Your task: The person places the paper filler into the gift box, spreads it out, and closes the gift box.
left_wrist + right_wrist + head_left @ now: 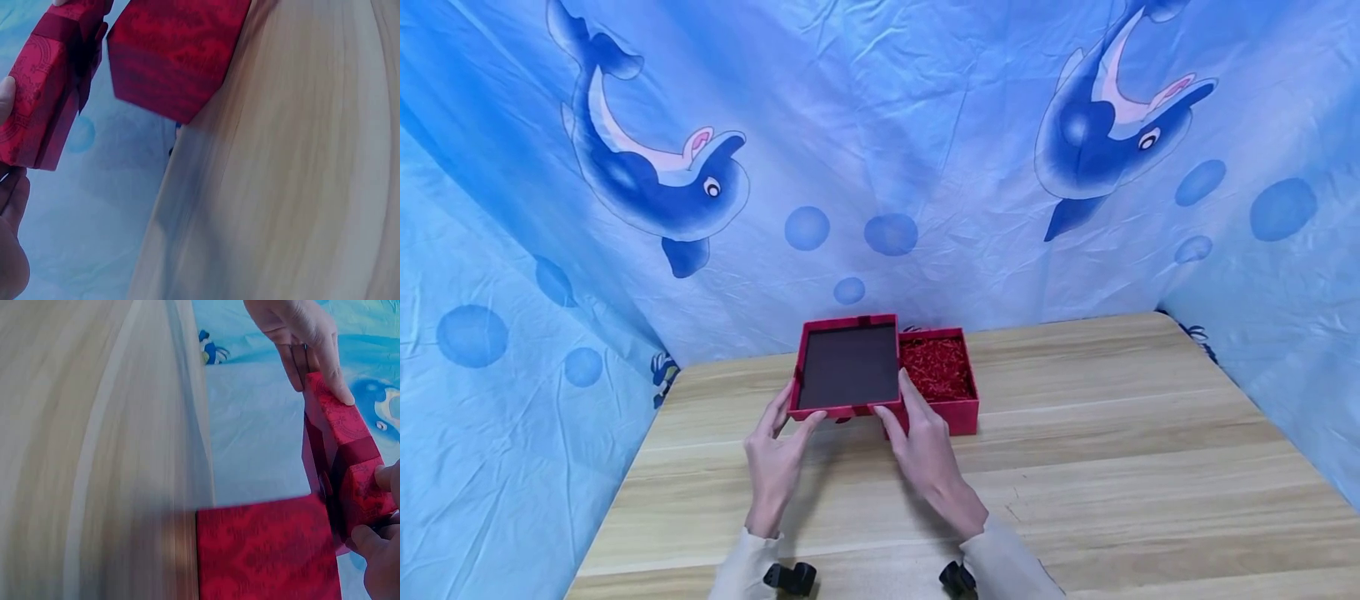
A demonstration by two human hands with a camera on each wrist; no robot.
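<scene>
Both hands hold a red box lid (848, 367) up over the table, its dark inner side facing the head camera. My left hand (775, 465) grips the lid's near left corner, thumb along the front edge. At the near right corner my right hand (928, 454) pinches it the same way. A dark red ribbon (356, 455) crosses the patterned lid in the right wrist view. Just right of the lid stands the open red box base (966, 417), filled with red shredded paper (936, 367). The lid hides part of the base's left side.
The wood-grain table (1112, 467) stretches in front and to the right. Behind and on both sides hangs a blue cloth (880, 125) printed with dolphins and bubbles. Black wrist devices (792, 577) sit at both sleeves.
</scene>
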